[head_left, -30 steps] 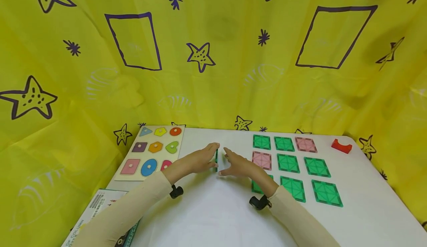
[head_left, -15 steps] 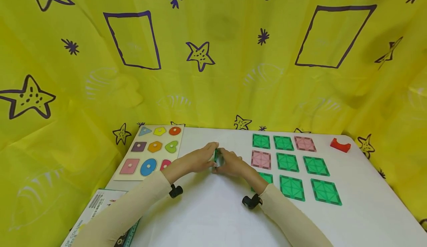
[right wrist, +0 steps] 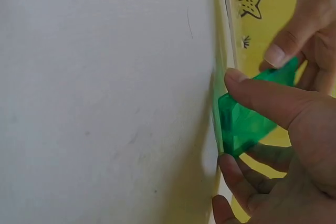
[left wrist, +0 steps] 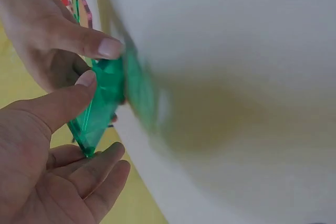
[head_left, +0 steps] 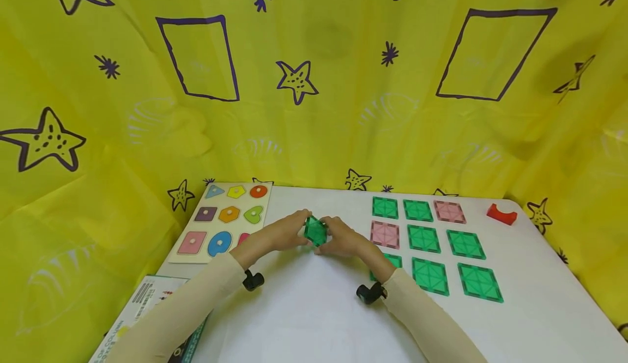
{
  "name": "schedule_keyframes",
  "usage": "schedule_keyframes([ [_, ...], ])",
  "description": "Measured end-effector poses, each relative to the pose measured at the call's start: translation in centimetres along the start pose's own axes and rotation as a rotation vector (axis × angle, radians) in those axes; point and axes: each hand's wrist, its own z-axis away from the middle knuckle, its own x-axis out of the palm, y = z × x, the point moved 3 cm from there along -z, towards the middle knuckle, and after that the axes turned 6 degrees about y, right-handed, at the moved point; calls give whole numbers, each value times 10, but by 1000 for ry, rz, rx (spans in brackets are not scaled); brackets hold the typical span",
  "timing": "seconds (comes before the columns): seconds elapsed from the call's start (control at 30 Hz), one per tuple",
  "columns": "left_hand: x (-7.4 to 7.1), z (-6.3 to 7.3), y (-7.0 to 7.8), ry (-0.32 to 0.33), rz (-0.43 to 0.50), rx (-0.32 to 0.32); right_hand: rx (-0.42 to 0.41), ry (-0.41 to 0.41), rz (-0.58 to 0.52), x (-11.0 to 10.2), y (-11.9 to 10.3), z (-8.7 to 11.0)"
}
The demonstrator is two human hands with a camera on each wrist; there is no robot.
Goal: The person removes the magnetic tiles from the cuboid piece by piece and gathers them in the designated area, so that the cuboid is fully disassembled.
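Between the two hands, over the middle of the white table, is a translucent green magnetic tile. My left hand pinches its left side, thumb on the near edge and fingers at the far edge. On the opposite side my right hand grips it the same way. Seen from the left wrist, the green tile is tilted, and both thumbs press its upper edge. In the right wrist view the tile shows a thick rim with a corner near the right fingertips.
To the right lie rows of flat green tiles and pink tiles, plus a red notched block. A shape puzzle board is at the back left, with a printed box before it. A yellow curtain hangs behind.
The right hand has moved left and taken hold of the tile, which the left hand held edge-on. The tile has turned so that its green face shows to the head camera.
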Motion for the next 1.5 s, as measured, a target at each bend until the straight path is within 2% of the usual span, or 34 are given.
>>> schedule_keyframes([
  [0.17,5,3,-13,9,30,-26,-35,8,23,-3,2,3],
  [0.37,11,3,-23,-13,-1,-29,-71,29,77,-10,5,11],
  [0.53,18,3,-29,-79,-145,-40,-89,39,115,-24,8,31],
  [0.6,20,3,-30,-106,-194,-46,-83,43,115,-33,12,44],
  [0.67,22,3,-30,-118,-196,-56,-76,52,118,-42,18,57],
  [0.9,20,5,-29,-138,-164,-79,-22,89,105,-74,48,110],
  [1.2,15,9,-29,-132,-144,-78,32,157,169,-112,82,184],
  [1.33,15,10,-29,-126,-134,-84,110,139,159,-129,95,215],
  [1.5,18,11,-31,-130,-119,-91,195,85,169,-140,120,251],
])
